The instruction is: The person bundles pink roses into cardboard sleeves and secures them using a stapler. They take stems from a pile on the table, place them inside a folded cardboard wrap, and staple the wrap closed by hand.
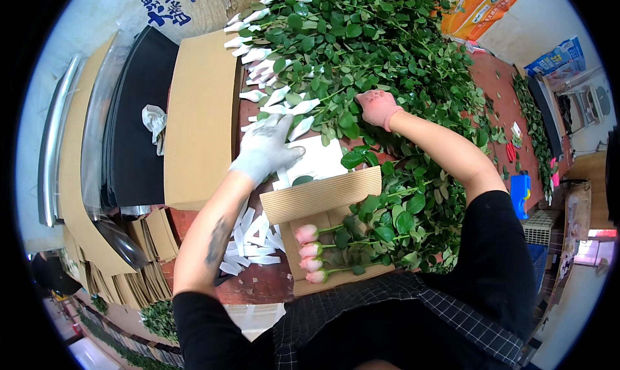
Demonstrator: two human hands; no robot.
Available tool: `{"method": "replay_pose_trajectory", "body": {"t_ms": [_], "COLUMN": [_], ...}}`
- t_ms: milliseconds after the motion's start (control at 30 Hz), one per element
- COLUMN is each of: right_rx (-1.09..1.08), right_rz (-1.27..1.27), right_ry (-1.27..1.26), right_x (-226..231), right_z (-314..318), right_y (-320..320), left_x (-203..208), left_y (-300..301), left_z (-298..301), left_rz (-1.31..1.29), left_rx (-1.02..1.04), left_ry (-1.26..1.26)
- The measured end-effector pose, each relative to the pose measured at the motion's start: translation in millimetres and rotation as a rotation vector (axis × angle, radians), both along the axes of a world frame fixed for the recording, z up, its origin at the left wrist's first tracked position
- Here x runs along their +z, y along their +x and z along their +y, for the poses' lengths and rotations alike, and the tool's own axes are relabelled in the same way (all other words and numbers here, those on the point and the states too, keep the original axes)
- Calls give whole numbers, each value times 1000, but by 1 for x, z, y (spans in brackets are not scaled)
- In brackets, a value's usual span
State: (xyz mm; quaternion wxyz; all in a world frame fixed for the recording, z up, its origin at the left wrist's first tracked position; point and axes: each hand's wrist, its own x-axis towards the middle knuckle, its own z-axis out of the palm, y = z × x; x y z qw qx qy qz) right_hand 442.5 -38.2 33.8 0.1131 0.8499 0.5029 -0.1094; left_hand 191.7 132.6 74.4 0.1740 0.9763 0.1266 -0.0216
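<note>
My left hand [267, 149], in a pale grey glove, reaches over the near end of a row of rose buds in white sleeves [278, 97]. Its fingers are stretched forward against the buds, with the thumb apart. My right hand [378, 109], in a pink glove, is closed among the leafy rose stems [368, 41], apparently round a stem; its fingertips are hidden by leaves. Nearer to me, several pink roses [310, 264] without sleeves lie in a stack on a cardboard sheet [336, 283]. A strip of corrugated cardboard [321, 194] lies across just beyond them.
White paper sheets [316, 158] lie beside my left hand, and loose white strips [250, 237] are scattered nearer. A tall cardboard panel [201, 118] and black sheets [139, 118] stand at the left. A blue tape dispenser [520, 194] and red-handled scissors [511, 152] lie right.
</note>
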Motion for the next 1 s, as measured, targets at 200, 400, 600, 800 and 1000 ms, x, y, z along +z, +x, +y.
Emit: {"method": "replay_pose_trajectory", "body": {"t_ms": [200,400,600,800,1000], "right_rx": [41,117,281,411,317], "right_rz": [-137,-156,-241,-534,-766], "right_ry": [-68,-18,-101,-79,45], "right_x": [18,27,50,138,237], "right_z": [-23,-32,-38,-71,-151], "right_y": [3,6,4,47,70], "left_x": [-55,1,-8,-30,-46], "left_y": [73,87,78,70,63], "left_z": [3,38,64,69,83], "left_rz": [106,-88,105,64,66], "left_rx": [-7,-165,-204,-140,2], "left_ry": [256,274,180,7,60]}}
